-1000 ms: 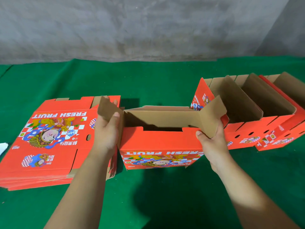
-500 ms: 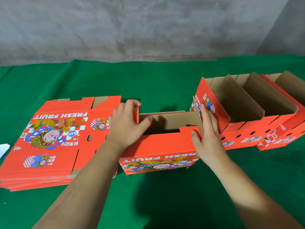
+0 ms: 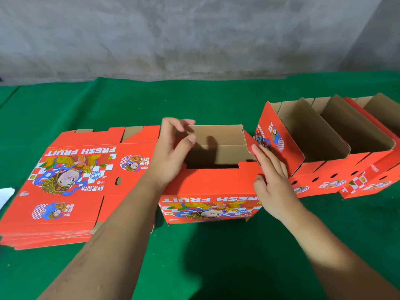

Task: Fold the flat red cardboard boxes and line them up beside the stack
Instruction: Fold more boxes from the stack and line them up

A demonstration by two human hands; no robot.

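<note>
A half-folded red "FRESH FRUIT" box (image 3: 213, 185) stands upright in the middle of the green cloth, its top open and brown inside. My left hand (image 3: 171, 154) hovers over its left end, fingers loosely spread, gripping nothing. My right hand (image 3: 270, 172) lies with straight fingers against the box's right end flap, thumb on the front panel. The stack of flat red boxes (image 3: 75, 182) lies to the left. Folded boxes (image 3: 311, 137) stand in a row to the right, close to the middle box.
Green cloth (image 3: 216, 100) covers the table up to a grey wall (image 3: 194, 35). A white sheet (image 3: 5, 193) pokes in at the left edge. Another folded box (image 3: 372, 131) continues the row toward the right edge.
The brown end flaps that I held out have been folded inward. My left hand has lifted off the left end; my right hand now presses flat on the right end.
</note>
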